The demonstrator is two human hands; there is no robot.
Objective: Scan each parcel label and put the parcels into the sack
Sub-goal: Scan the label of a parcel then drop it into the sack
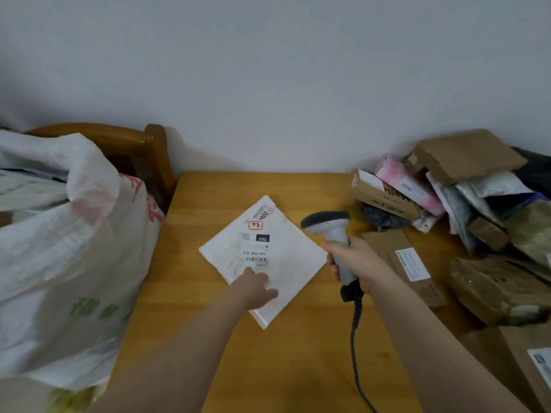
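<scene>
Flat white square plastic parcel lies diamond-wise, far corner pointing away from left hand, whose flat fingers press it. Right hand grips grey handheld scanner, head aimed leftward.

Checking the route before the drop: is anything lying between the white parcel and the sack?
Nothing visible does. Only bare table top separates the white parcel from the sack at the left. The left hand rests flat on the parcel; the other parcels are piled on the right.
</scene>
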